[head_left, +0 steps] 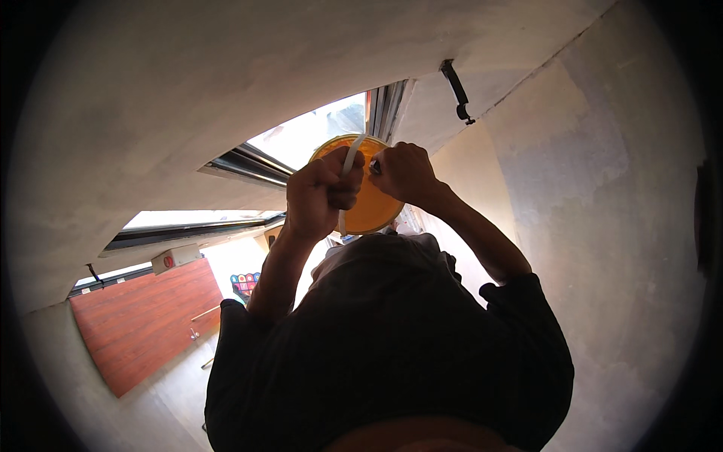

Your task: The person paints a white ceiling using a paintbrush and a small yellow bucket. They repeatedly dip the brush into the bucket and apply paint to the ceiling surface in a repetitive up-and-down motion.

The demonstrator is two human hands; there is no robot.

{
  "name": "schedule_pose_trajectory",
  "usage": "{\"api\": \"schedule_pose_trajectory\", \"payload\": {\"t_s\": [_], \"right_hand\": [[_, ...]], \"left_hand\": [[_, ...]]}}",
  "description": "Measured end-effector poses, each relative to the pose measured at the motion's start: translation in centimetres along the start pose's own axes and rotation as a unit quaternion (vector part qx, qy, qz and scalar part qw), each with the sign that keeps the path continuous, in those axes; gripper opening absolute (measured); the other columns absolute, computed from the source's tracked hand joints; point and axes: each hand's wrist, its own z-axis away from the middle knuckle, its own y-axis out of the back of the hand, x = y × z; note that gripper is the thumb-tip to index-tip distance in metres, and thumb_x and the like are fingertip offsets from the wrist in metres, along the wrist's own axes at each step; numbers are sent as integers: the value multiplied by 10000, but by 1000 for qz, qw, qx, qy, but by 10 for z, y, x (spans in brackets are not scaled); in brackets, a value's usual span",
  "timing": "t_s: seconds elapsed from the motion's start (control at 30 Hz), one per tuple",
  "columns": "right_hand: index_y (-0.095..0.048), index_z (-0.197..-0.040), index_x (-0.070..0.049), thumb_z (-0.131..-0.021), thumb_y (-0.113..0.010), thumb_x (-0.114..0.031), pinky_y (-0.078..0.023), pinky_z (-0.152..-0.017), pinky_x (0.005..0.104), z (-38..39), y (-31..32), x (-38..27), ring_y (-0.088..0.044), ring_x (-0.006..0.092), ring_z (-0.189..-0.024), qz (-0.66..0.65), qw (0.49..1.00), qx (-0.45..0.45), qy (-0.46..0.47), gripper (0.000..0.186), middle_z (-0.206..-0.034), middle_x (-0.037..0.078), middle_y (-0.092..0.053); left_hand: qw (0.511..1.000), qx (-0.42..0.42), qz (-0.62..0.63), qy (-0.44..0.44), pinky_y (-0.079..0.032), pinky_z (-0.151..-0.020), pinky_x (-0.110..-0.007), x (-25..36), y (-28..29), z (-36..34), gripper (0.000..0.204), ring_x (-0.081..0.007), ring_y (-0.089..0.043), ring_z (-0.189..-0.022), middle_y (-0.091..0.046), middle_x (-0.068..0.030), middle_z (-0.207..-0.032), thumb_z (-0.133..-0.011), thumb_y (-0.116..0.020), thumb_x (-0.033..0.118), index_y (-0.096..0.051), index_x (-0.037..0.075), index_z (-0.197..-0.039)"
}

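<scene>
A round yellow-orange bucket (376, 207) is held up in front of me, at the top of my chest. A pale curved handle (354, 153) runs across it, and my left hand (318, 192) is closed around that handle in a fist. My right hand (407, 172) is closed too, at the bucket's right side. A small dark, shiny piece (375, 166) shows at its fingers; most of it is hidden, so its kind is unclear. The bucket's lower edge is partly covered by my dark clothing.
A window opening (316, 128) with a dark frame lies beyond the bucket. A black bracket (456, 92) hangs from the pale surface to its right. At lower left are a reddish wood-grain panel (151, 320) and a small pale box (176, 258). A bare plastered wall (595, 188) stands right.
</scene>
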Motion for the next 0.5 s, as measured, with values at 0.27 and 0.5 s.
{"api": "schedule_pose_trajectory", "payload": {"t_s": [0.27, 0.5], "right_hand": [[-685, -777, -44, -688, -689, -262, -510, -682, 412, 2, 6, -2, -647, 310, -656, -5, 1000, -17, -14, 236, -682, 153, -648], [-685, -838, -57, -749, -695, -270, -516, -613, 380, 17, 32, -17, -647, 278, -605, -30, 999, 25, 1, 230, -705, 124, -667]], "left_hand": [[1000, -14, -6, 3, -222, -448, -191, -2, 4, -3, 336, -48, -244, -513, -337, 37, -658, -728, -363, 190, -499, -2, -969], [915, 97, -390, -30, -276, -489, -187, 3, -8, 0, 395, -70, -319, -546, -416, -3, -717, -756, -429, 209, -509, -24, -1065]]}}
